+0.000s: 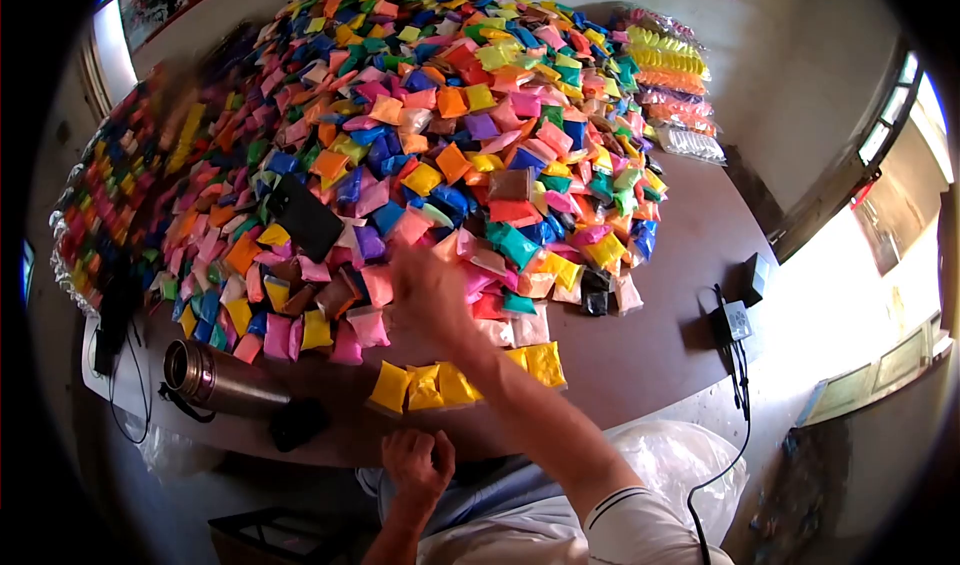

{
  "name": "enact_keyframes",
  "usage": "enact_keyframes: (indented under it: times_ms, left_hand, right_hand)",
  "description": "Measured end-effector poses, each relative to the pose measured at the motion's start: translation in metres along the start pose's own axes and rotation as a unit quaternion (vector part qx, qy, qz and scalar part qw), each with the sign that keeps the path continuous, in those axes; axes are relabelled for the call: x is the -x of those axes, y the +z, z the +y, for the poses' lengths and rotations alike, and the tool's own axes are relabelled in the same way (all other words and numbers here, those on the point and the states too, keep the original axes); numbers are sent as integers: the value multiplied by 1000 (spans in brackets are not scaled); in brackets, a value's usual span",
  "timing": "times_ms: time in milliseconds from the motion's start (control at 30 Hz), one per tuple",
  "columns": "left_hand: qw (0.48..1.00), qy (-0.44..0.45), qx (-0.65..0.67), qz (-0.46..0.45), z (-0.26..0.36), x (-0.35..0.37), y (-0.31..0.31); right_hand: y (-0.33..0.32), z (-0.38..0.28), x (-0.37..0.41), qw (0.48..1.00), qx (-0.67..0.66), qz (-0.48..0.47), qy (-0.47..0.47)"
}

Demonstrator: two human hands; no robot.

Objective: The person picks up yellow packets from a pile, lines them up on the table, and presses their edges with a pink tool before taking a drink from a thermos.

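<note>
My right hand (428, 290) reaches over the near edge of a big heap of small coloured packets (480, 125); its fingers are blurred and merge with the packets beneath. Below it, a row of yellow packets (424, 387) lies on the brown table, partly covered by my right forearm. At the table's front edge is my left hand (418, 462), its fingers curled in, and whether it holds anything is hidden. A black phone-like object (306, 217) rests on the heap, left of my right hand.
A metal flask (225, 377) lies on its side at the front left. Stacked bags of packets (675, 85) stand at the back right. A black adapter with cables (735, 321) sits on the right, and a clear plastic bag (685, 465) hangs near my right arm.
</note>
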State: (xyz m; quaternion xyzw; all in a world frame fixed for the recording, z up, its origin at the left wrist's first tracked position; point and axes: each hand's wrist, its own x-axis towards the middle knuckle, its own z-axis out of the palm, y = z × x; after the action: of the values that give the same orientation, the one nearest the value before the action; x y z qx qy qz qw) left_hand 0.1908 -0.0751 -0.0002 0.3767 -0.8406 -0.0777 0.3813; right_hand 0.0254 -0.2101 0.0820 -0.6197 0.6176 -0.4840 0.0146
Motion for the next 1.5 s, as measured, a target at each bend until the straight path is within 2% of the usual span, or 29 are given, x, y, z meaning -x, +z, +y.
enact_keyframes:
  times_ms: [33, 67, 100, 167, 300, 367, 433, 500, 533, 567, 600, 633, 700, 800, 867, 900, 933, 1000, 1100, 1167, 1233, 1267, 1333, 1367, 1433, 1500]
  left_hand:
    - [1000, -1, 4, 3, -1, 0, 1]
    - [1000, -3, 1, 3, 0, 0, 0]
    - [1000, 1, -5, 4, 0, 0, 0]
    - [1000, 5, -15, 6, -1, 0, 0]
    - [1000, 17, -12, 8, -4, 1, 3]
    - [999, 25, -11, 18, -4, 1, 3]
    - [1000, 18, 0, 9, -6, 3, 1]
    - [1000, 8, 8, 20, -7, 6, 3]
    - [999, 0, 16, 29, -6, 7, 5]
    - [999, -3, 23, 30, -4, 6, 3]
    - [999, -15, 25, 16, -2, 4, -1]
    - [999, -28, 28, 0, 0, 1, -3]
    - [999, -38, 26, -9, 1, -3, -5]
    - [996, -32, 77, -16, 0, -3, -11]
    - [977, -112, 175, -55, 2, -6, -19]
    - [975, -119, 176, -60, 1, -4, -16]
    - [948, -160, 271, -46, 0, -1, -12]
    - [884, -216, 412, -43, 5, 0, -8]
    - [863, -263, 426, -63, 22, -5, -11]
    - [857, -263, 437, -75, 21, -1, -7]
    - [833, -299, 459, -80, 27, 2, -9]
    - [832, -302, 458, -82, 27, 4, -10]
    - [838, -292, 447, -114, 28, 11, -10]
    - [835, -297, 448, -116, 31, 14, -9]
    - [845, -253, 464, -79, 40, 17, -4]
    - [827, -273, 479, -111, 48, 17, -6]
  right_hand:
    - [0, 8, -16, 989, 16, 146, -14]
    - [-7, 13, -33, 980, 48, 194, -12]
    - [-17, 17, -50, 982, 87, 163, 34]
    - [-18, 29, -72, 981, 89, 168, 42]
    - [-6, 44, -98, 982, 133, 119, 60]
    - [5, 63, -105, 975, 186, 40, 115]
    - [3, 70, -109, 976, 175, 68, 108]
    - [-15, 66, -110, 987, 31, 112, 113]
    - [-19, 73, -104, 977, -145, 104, 113]
    - [-34, 62, -93, 979, -138, 101, 114]
    - [-50, 51, -76, 925, -311, 32, 215]
    - [-66, 35, -59, 826, -470, -36, 309]
    - [-85, 17, -18, 789, -517, -56, 329]
    - [-99, 1, 45, 772, -485, -110, 395]
    - [-101, 4, 88, 784, -464, -177, 374]
    - [-100, 6, 106, 791, -454, -204, 356]
    - [-100, 7, 120, 788, -453, -206, 363]
    - [-101, 7, 139, 824, -396, -274, 300]
    - [-103, -1, 153, 818, -392, -277, 318]
    - [-105, 1, 159, 820, -372, -287, 328]
    - [-106, -4, 167, 800, -437, -239, 334]
    - [-108, -5, 169, 799, -438, -240, 337]
    - [-115, -5, 175, 758, -474, -254, 369]
    - [-116, -4, 179, 756, -473, -254, 374]
    - [-118, -3, 187, 789, -433, -229, 373]
    - [-125, -3, 192, 786, -428, -227, 385]
